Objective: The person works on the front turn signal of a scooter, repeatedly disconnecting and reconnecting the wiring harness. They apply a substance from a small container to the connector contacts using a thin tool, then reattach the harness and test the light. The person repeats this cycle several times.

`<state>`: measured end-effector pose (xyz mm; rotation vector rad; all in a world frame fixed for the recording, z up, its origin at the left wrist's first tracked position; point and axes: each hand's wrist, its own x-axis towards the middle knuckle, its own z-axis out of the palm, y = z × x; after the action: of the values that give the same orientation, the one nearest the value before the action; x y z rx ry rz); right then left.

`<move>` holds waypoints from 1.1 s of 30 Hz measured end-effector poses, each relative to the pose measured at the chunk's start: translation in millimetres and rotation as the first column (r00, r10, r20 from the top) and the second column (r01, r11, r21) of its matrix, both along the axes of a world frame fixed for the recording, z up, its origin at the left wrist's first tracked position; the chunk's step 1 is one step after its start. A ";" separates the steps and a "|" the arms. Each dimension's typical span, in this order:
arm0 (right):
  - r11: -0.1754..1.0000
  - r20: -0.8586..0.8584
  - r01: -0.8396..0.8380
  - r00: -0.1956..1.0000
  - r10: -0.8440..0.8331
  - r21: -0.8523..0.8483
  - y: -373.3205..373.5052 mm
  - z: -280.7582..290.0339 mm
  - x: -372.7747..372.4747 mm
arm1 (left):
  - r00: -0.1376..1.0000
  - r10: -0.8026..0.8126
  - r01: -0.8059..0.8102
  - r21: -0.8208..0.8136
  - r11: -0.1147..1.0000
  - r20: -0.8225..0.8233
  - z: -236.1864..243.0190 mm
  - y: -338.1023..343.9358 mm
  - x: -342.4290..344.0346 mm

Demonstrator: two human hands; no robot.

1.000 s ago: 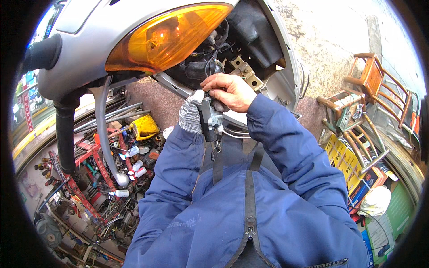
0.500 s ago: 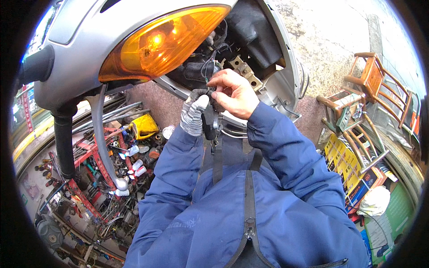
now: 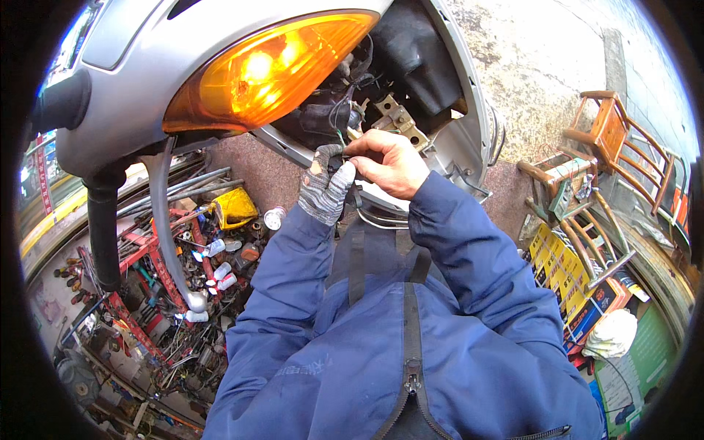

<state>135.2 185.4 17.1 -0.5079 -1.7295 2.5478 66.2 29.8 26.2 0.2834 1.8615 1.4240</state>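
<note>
Silver scooter body [image 3: 117, 110]: front section open. Orange lamp [image 3: 253, 84]: mounted, bright spots within its lens. Left hand [image 3: 325, 185], in a striped grey glove: fingers curled about a dark part [image 3: 356, 195]. Right hand [image 3: 392, 165], bare: thumb and fingertips pinching at its upper end. Dark part: between the hands, mostly hidden. Thin wires [image 3: 336, 117]: just above the fingertips.

The scooter body [image 3: 139, 88] looks smooth, its amber lens [image 3: 271, 73] glossy plastic, the jacket [image 3: 345, 352] matt cloth.
</note>
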 end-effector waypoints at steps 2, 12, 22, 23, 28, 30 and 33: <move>0.995 0.011 -0.029 1.000 0.028 0.094 2.4 -0.4 -2.1 | 0.999 -0.020 0.020 -0.014 1.000 -0.037 0.1 1.0 0.1; 0.976 0.095 0.141 0.983 -0.158 0.166 -16.7 -8.8 -2.3 | 1.000 -0.015 0.016 0.098 0.995 -0.020 -15.6 -1.3 -2.0; 0.976 0.181 0.211 0.959 -0.216 0.050 -51.4 -22.0 58.1 | 0.996 -0.027 0.028 -0.018 0.999 0.080 -10.9 -7.3 -6.1; 0.985 0.229 0.173 0.958 -0.170 0.007 -55.5 -25.8 66.6 | 0.991 -0.072 0.068 -0.039 0.997 -0.114 -9.3 -6.7 -5.7; 0.944 0.180 0.097 0.971 -0.159 0.314 -53.2 -39.6 91.2 | 0.996 -0.094 0.094 0.045 0.994 -0.009 -9.6 -2.4 -4.7; 0.946 0.220 0.120 0.957 -0.191 0.301 -48.9 -38.0 96.1 | 0.996 -0.087 0.084 0.067 0.994 0.037 -13.1 0.6 -5.5; 0.959 0.256 0.102 0.951 -0.172 0.266 -44.5 -35.2 97.3 | 0.996 -0.087 0.090 0.090 0.992 -0.032 -16.3 6.3 -9.2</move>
<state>232.4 140.9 -18.1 -0.9700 -1.9831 2.2056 57.0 36.1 9.8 0.4279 1.7865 1.4529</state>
